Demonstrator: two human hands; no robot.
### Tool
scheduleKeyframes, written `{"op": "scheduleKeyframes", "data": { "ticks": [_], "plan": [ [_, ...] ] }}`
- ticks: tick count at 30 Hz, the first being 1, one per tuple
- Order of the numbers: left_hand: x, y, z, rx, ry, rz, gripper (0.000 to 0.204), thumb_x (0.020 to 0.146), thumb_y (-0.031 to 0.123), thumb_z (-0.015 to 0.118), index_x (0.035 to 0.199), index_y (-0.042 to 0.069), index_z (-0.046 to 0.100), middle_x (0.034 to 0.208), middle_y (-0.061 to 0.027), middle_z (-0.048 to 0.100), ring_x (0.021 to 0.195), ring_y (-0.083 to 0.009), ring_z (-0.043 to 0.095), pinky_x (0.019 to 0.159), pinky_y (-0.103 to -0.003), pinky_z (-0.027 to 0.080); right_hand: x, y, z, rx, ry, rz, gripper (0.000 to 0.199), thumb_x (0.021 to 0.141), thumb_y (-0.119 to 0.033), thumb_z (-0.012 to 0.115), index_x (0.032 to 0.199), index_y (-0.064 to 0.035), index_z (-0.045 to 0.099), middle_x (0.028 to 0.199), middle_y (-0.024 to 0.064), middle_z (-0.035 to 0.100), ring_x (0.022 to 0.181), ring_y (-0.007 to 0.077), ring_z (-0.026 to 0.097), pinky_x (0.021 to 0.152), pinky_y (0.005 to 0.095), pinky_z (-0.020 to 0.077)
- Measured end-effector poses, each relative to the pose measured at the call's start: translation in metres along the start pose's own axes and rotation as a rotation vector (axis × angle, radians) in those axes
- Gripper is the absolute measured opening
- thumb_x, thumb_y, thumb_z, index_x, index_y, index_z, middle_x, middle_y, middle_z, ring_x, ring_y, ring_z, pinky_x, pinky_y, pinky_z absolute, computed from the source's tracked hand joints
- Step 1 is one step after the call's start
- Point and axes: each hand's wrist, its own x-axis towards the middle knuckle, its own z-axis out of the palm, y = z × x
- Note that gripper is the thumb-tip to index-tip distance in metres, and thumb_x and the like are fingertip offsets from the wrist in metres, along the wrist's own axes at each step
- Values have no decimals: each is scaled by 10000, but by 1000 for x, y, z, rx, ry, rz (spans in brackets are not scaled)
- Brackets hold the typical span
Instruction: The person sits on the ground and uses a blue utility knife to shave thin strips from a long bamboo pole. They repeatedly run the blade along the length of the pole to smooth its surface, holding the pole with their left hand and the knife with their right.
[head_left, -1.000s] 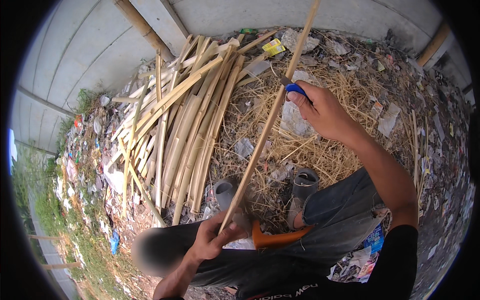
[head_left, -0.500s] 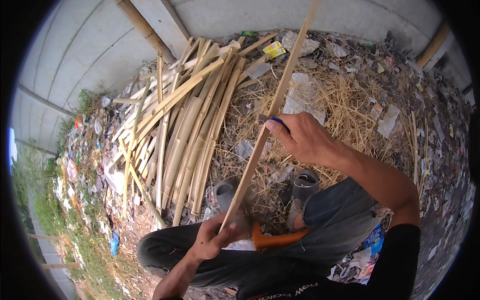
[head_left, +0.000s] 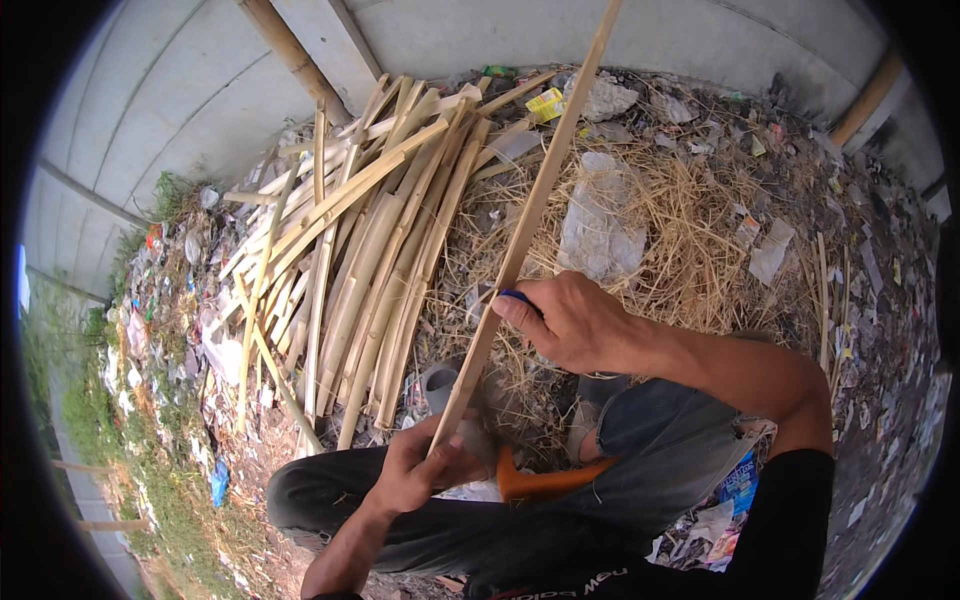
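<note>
A long split bamboo strip [head_left: 535,200] slants from my lap up toward the wall. My left hand [head_left: 418,468] is closed round its lower end, above my bent leg. My right hand [head_left: 575,320] grips a small blue-handled knife [head_left: 515,296] and presses it to the strip about midway along. Most of the handle is hidden in my fingers, and the blade barely shows against the strip. Below the strip, between my legs, sits a curved orange piece [head_left: 545,485] whose kind I cannot tell.
A pile of split bamboo strips [head_left: 360,270] lies at the left. Straw-like shavings [head_left: 670,220] and a clear plastic sheet [head_left: 603,225] cover the ground ahead, with litter all round. A grey concrete wall [head_left: 560,45] with bamboo posts [head_left: 295,55] stands behind.
My right hand has slid down the strip toward me with the knife, nearer my left hand. The strip's upper end has shifted slightly left. My left hand keeps its grip.
</note>
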Motion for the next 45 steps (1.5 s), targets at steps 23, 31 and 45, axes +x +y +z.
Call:
{"op": "scheduleKeyframes", "data": {
  "ticks": [23, 31, 45],
  "plan": [
    [0, 9, 5, -175, 2, -86, 415, 1089, 160, 503, 1452, -40, 480, 633, 42, 417, 468, -49, 358, 431, -237, 274, 4, -3, 30, 255, -318, 159, 840, 1014, -671, 452, 585, 33, 612, 579, 281, 583, 611, 458, 654, 603, 510, 512],
    [-1, 15, 3, -120, -2, -117, 402, 1089, 119, 486, 1462, -32, 494, 744, 23, 519, 632, -54, 483, 647, -250, 481, -9, -16, 35, -42, -87, 6, 852, 1012, -687, 440, 577, 28, 602, 522, 247, 542, 509, 407, 601, 559, 497, 491],
    [1, 19, 10, -140, 46, -39, 427, 1059, 153, 536, 1436, -47, 532, 636, 54, 458, 496, -37, 401, 472, -233, 308, -5, -12, 39, -134, -88, -42, 782, 1009, -689, 497, 668, -2, 648, 489, 118, 492, 471, 233, 525, 525, 414, 448]
  ]
}}
